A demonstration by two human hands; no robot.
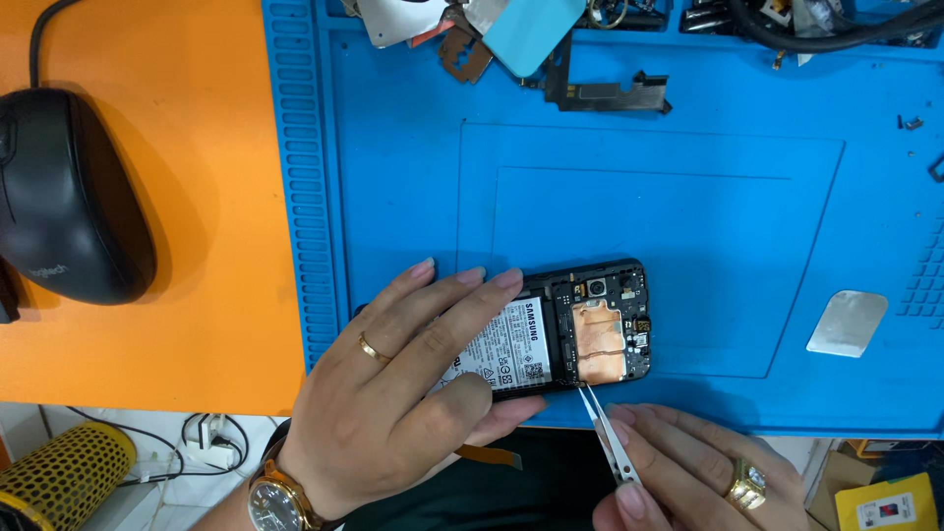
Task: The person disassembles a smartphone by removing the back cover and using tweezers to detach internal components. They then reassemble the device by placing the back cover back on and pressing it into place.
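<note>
The opened smartphone (551,329) lay near the front edge of the blue repair mat (688,197), and everything else is placed from it. Far to its left, on the orange desk (197,246), sat a black computer mouse (69,197). The left hand (403,413), wearing a gold ring and a wristwatch, lay over the phone's left half, fingers spread across the battery and the thumb pressed at the near edge, clamping the phone flat against the mat. That steadying looked like the right approach: with the phone pinned, the tool tip could work without the body sliding.

Just right of that hand, the phone showed its white-labelled battery, then a black board with a copper-coloured shield and a small camera lens at the far corner. The back cover was off. An orange flex strip (489,454) lay just in front of the phone.

The right hand (688,472), in front of the phone's right end, pinched metal tweezers (607,433), their tips touching the near edge of the copper shield. A light, shallow angle there would probably spare the board beneath.

Right of the phone lay a small silver plate (848,323); behind it, loose phone parts (531,49).
</note>
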